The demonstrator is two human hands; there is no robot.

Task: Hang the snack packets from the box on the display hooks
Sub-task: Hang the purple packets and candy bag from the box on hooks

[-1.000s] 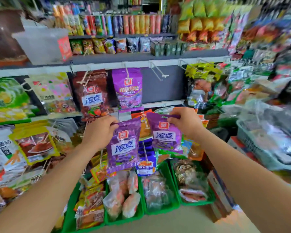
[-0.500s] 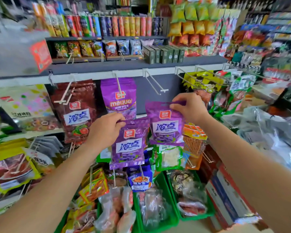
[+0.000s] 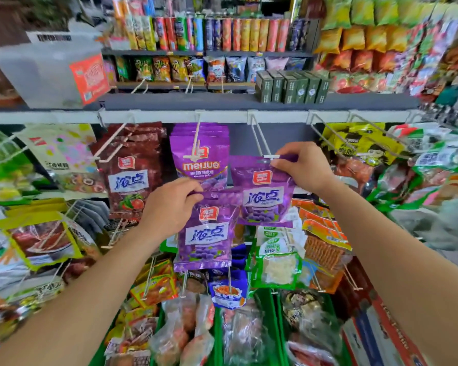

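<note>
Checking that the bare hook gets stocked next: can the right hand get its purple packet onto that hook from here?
Probably yes. The right hand pinches its purple packet by the top edge, right at the tip of the bare hook. Nothing hangs on that hook to block the way.

two hands (image 3: 169,207) (image 3: 304,167), two purple packets (image 3: 204,233) (image 3: 265,196) held in them, one bare hook (image 3: 259,138).
</note>
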